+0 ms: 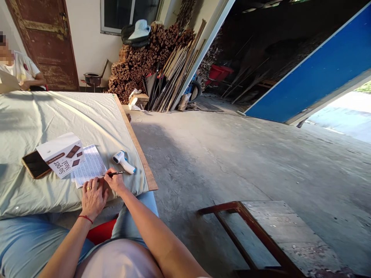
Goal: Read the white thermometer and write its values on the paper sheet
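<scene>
A sheet of paper [90, 164] covered in handwriting lies on the cloth-covered table near its front edge. My left hand [94, 197] rests flat on the paper's lower edge, fingers stretched out, a ring on one finger. My right hand [114, 182] is closed around a dark pen [118, 173], its tip at the paper's lower right. A white box [64, 150] printed "Super Meal" overlaps the paper's left side. Beside that box lies a phone [36, 164] with a dark screen. Right of the paper is a white and blue infrared thermometer [124, 161].
The table's wooden edge [136, 143] runs along the right. A wooden chair [261, 231] stands at lower right on the concrete floor [203, 162]. Stacked firewood [145, 58] lines the back wall. Another person [26, 69] sits at the far left, holding a box.
</scene>
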The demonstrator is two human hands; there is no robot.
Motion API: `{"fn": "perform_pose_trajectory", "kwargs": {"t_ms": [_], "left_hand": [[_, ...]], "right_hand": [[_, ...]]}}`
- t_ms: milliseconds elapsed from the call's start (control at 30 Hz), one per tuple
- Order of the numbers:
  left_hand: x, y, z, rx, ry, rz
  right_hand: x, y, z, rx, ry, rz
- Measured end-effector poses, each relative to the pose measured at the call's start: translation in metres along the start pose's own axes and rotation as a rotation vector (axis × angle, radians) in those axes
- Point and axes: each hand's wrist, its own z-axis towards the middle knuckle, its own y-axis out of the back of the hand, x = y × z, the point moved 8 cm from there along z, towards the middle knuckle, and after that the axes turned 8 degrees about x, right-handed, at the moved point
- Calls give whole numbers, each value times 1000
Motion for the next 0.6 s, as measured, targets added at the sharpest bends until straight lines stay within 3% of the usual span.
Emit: {"fn": "perform_pose_trajectory", "kwargs": {"t_ms": [600], "left_hand": [[-1, 0, 0, 3, -10, 45]], "right_hand": [[-2, 4, 0, -43, 5, 77]]}}
